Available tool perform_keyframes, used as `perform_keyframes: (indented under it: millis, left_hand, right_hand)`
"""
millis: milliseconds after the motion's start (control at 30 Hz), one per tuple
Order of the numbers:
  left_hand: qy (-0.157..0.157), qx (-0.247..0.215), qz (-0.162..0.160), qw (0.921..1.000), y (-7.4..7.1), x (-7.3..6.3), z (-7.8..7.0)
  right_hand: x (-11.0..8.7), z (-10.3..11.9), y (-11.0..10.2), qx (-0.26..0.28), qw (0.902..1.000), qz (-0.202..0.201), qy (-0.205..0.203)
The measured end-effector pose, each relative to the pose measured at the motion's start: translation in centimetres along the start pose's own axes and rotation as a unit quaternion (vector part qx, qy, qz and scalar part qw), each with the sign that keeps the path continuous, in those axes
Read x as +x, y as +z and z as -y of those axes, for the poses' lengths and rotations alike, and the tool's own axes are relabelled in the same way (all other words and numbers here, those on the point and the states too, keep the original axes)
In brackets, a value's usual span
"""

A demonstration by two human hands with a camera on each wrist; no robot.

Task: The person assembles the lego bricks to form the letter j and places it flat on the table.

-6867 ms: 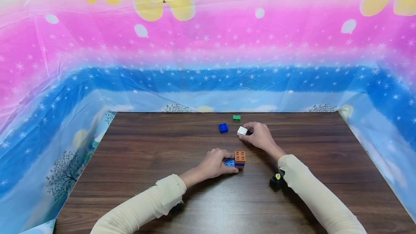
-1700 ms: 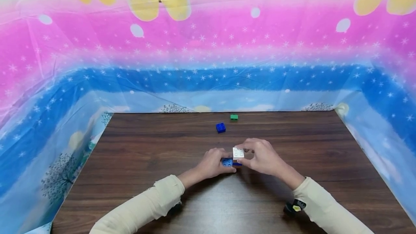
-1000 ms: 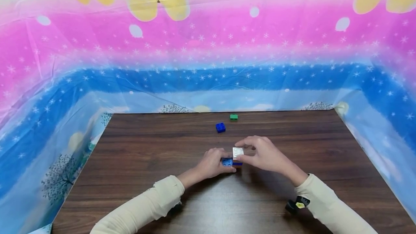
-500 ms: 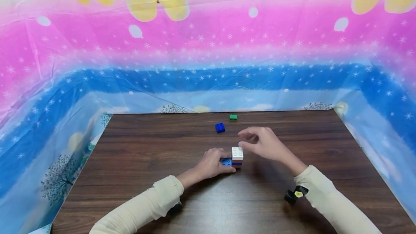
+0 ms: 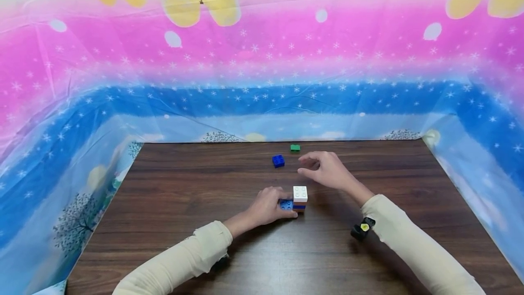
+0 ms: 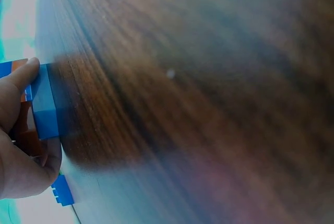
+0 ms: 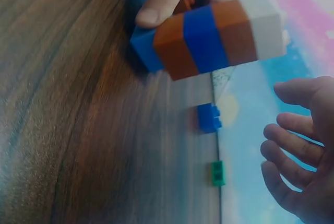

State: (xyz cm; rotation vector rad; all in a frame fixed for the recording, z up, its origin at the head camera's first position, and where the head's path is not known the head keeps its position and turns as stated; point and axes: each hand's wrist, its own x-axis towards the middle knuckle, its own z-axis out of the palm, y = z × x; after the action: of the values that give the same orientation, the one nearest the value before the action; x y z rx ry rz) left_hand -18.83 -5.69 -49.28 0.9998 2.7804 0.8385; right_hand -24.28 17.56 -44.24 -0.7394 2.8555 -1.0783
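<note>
In the head view my left hand grips the base of a toy-brick stack standing on the table. The right wrist view shows its layers: a light blue brick at the bottom, an orange one, a dark blue one, another orange one and a white brick on top. The light blue brick sticks out to the left under the others. My right hand is held beyond the stack to the right, fingers loosely bent and holding nothing. Nearest its fingertips is a loose blue brick.
A small green brick lies near the far edge of the brown wooden table, behind the blue brick. Patterned cloth rises along the back and sides of the table.
The right hand carried the white brick from the table onto the stack, pressed it down and let go. It has since moved back toward the far edge; the left hand kept its grip.
</note>
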Motion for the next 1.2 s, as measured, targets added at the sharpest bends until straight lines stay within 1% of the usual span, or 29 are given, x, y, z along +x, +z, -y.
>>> perform_keyframes:
  millis: [267, 567, 733, 833, 1067, 1200]
  left_hand:
    - [0.0, 0.0, -0.002, 1.0, 0.0, 0.0, 0.1]
    - [-0.002, 0.008, -0.002, 1.0, 0.1, -0.1, 0.1]
    - [0.004, 0.006, -0.003, 1.0, 0.0, -0.1, 0.0]
    - [0.009, 0.006, -0.006, 0.9999, 0.0, -0.1, 0.0]
    - [0.013, 0.005, -0.01, 0.9999, 0.0, -0.1, 0.0]
    - [0.009, 0.009, -0.009, 0.9999, 0.0, -0.2, 0.0]
  right_hand:
    - [2.0, -1.5, 1.8, -0.009, 0.9999, -0.004, -0.014]
    - [4.5, -2.3, 3.4, -0.023, 0.9995, 0.01, -0.018]
    - [5.8, -2.8, 4.2, -0.026, 0.9991, 0.021, -0.025]
    - [6.5, -3.0, 4.6, -0.021, 0.9991, 0.03, -0.022]
    - [7.6, -3.4, 5.4, -0.023, 0.9989, 0.039, -0.011]
    - [7.8, -3.5, 5.8, -0.012, 0.9992, 0.037, -0.01]
